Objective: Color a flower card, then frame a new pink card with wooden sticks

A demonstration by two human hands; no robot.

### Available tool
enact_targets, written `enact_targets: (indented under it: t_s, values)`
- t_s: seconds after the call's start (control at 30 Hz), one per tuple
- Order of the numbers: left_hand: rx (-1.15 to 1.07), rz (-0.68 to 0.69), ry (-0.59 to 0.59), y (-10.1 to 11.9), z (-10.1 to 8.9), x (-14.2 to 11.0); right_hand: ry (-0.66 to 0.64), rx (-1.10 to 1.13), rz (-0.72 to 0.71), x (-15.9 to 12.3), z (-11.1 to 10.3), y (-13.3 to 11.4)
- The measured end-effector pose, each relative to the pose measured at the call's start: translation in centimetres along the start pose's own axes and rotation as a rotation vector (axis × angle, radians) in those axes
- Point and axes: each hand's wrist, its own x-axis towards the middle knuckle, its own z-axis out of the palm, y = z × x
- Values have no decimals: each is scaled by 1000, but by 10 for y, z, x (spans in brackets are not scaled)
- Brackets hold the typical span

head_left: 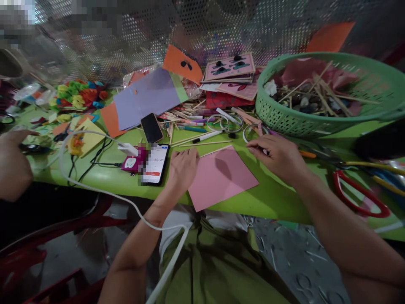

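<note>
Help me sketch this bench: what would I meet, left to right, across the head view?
Another person's bare hand, multicoloured crumpled craft pile, black dark-screened phone, left hand, flat pink paper sheet, right hand, red looped handle.

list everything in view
sheet: one, pink, front centre
phones: two, black, left
gadget: one, magenta, left
white cable: one, left
papers: several, purple and orange, back
cards: several, pink, back
pens: several, mixed, centre
sticks: many, tan, centre
basket: one, green, back right
loop handle: one, red, right
fuzzy pieces: many, multicoloured, back left
table: one, green, underneath
another person's hand: one, far left
left hand: one, sheet's upper-left corner
right hand: one, right of sheet
</note>
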Motion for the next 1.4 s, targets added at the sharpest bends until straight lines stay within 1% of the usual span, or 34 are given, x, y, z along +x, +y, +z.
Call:
enact_targets:
  t_s: [0.07,0.13,0.23,0.3,0.37,0.5,0.57,0.73,0.97,1.1,1.17,1.27,1.4]
  values:
    - [-107,-7,2,-2,-5,0,3,34,17,0,0,-1]
    - [-245,15,-14,-5,-10,-1,1,88,26,1,0,-2]
    - [-428,89,-29,-10,-17,-2,-5,174,29,4,-2,-5]
    - [-503,156,-36,-11,-21,-3,-22,229,44,6,-4,-8]
    - [-552,222,-44,-10,-25,-3,-58,305,84,7,-6,-10]
    - [-611,300,-56,-7,-33,-4,-150,473,228,7,-9,-15]
    - [-631,309,-64,-6,-35,-4,-181,514,276,7,-10,-17]
    - [-606,302,-110,-6,-37,1,-212,577,333,7,-11,-19]
    - [-544,264,-143,3,-35,7,-197,579,359,8,-11,-23]
    - [-599,200,-167,5,-30,4,-192,567,373,7,-9,-23]
    - [-659,144,-177,1,-25,1,-181,578,382,7,-8,-21]
    - [-758,20,-169,-10,-15,-9,-130,578,381,6,-8,-17]
    - [-852,-150,-109,-28,2,-30,-73,446,316,5,-5,-10]
